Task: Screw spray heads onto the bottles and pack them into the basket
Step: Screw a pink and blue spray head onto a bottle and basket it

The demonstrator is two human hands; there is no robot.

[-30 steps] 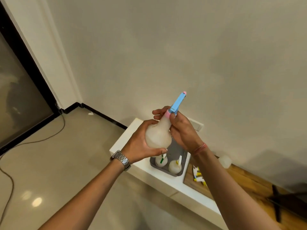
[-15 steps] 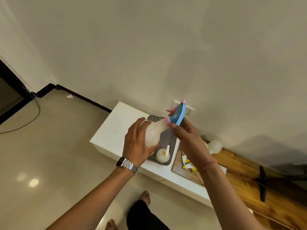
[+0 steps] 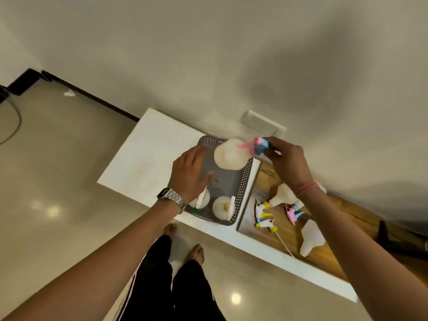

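Both hands are seen from above, near the middle of the frame. A white bottle (image 3: 229, 154) with a pink and blue spray head (image 3: 256, 146) is grasped at that head by the curled fingers of the right hand (image 3: 286, 162). The left hand (image 3: 190, 173), a metal watch (image 3: 171, 198) on its wrist, is held just left of the bottle with fingers relaxed and nothing in them; whether it touches the bottle cannot be told.

The bottle is pear-shaped and milky white, with its wide base toward the left and its neck toward the right, so its long axis runs roughly left to right. It is held over the upper end of a grey perforated basket (image 3: 244, 186) on a white counter (image 3: 148, 158).

Two more capped bottles are seen at the basket's lower end, one with green trim (image 3: 201, 199), one with yellow (image 3: 221, 207). To the right, on a wooden board (image 3: 266, 179), loose spray heads (image 3: 264, 215) and uncapped bottles (image 3: 311, 237) are laid out.
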